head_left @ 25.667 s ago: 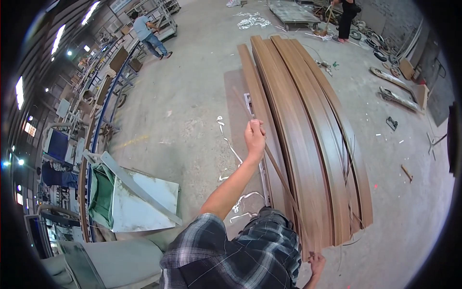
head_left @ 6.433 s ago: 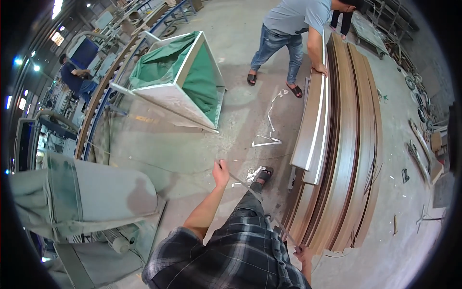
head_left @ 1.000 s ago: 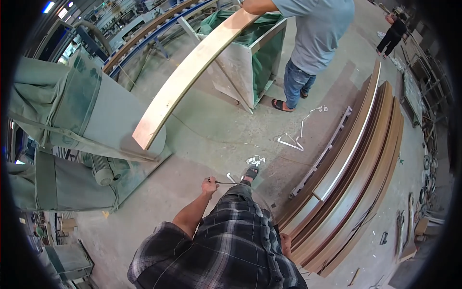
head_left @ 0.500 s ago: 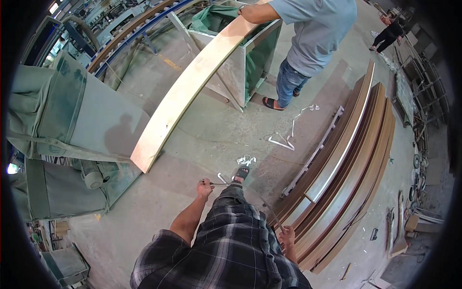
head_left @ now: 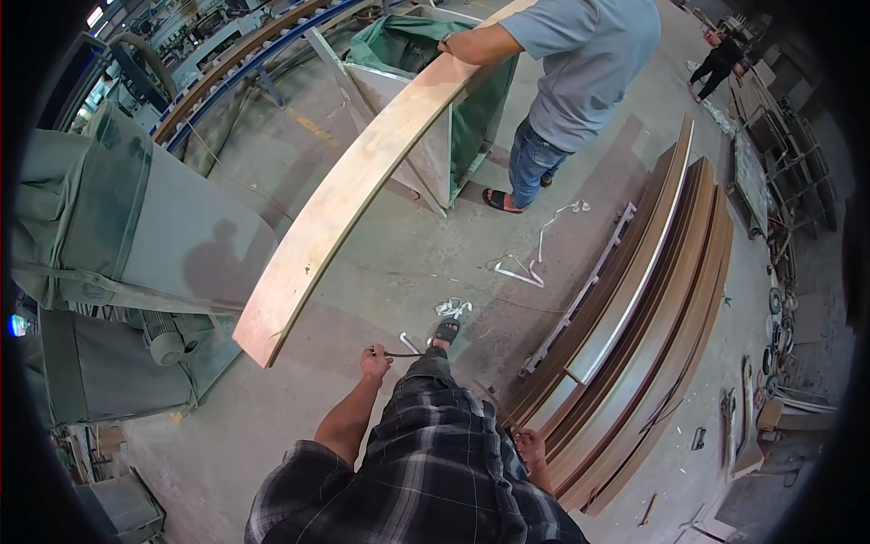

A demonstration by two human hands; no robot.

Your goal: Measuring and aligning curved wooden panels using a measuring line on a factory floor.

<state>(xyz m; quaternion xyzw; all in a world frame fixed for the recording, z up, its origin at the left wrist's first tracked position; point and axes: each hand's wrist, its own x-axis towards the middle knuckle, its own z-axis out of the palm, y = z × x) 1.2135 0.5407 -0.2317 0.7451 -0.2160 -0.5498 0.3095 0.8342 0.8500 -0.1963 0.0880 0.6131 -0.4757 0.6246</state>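
My left hand (head_left: 374, 361) is closed round one end of a thin dark strip (head_left: 405, 354), which runs right toward my leg. By the stacked profiles, my right hand (head_left: 529, 446) is closed on a thin brownish strip (head_left: 496, 402) that slants up and left in front of my shirt. Whether both are one piece, I cannot tell. Ahead of my left hand, apart from it, a long pale wooden board (head_left: 349, 201) slopes over a frame bin with green cloth (head_left: 396, 43). A co-worker in a grey-blue shirt (head_left: 594, 77) rests an arm on the board's far part.
Long brown profiles (head_left: 666, 299) lie stacked on my right. White strapping (head_left: 521, 273) lies loose on the floor, and more bunches by my foot (head_left: 446, 331). Grey cloth-covered machinery with a motor (head_left: 163, 337) stands on the left. Another person (head_left: 720, 59) is far right.
The pale board's near end has shifted slightly left and toward me in the picture. Both my hands sit a little further left, still closed on the strips. The co-worker's arm stays on the board.
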